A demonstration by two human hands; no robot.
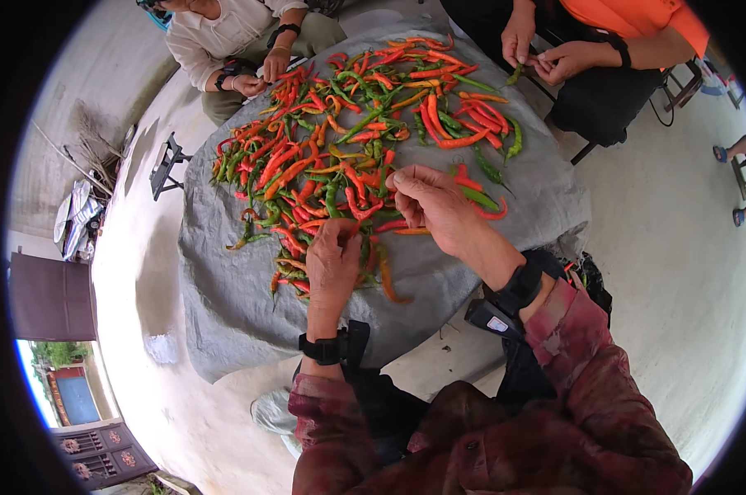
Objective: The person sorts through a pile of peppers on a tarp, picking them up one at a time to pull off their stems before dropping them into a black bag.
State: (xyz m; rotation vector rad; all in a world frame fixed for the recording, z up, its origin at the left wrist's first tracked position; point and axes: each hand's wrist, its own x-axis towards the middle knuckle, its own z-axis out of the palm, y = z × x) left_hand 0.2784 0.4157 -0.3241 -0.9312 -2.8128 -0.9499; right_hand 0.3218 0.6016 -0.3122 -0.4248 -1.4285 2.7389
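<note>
While left hand [333, 260] and right hand [439, 208] curl, peppers [353, 177] lie beneath; any grip is unclear.

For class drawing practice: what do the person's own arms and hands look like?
The left hand and right hand are bare. The sleeves are mottled red. The wristbands are black, each with a boxy unit; the right unit has a white label.

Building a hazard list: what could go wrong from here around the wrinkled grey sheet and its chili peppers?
1. The curved orange chili pepper lies at the heap's near fringe, by the left hand; a careless sweep might drag it off the wrinkled grey sheet.
2. The boxy black wrist device sits close to the sheet's near edge; it could snag there.
3. The sheet's edge hangs loose; a tug might shift the heap.
</note>
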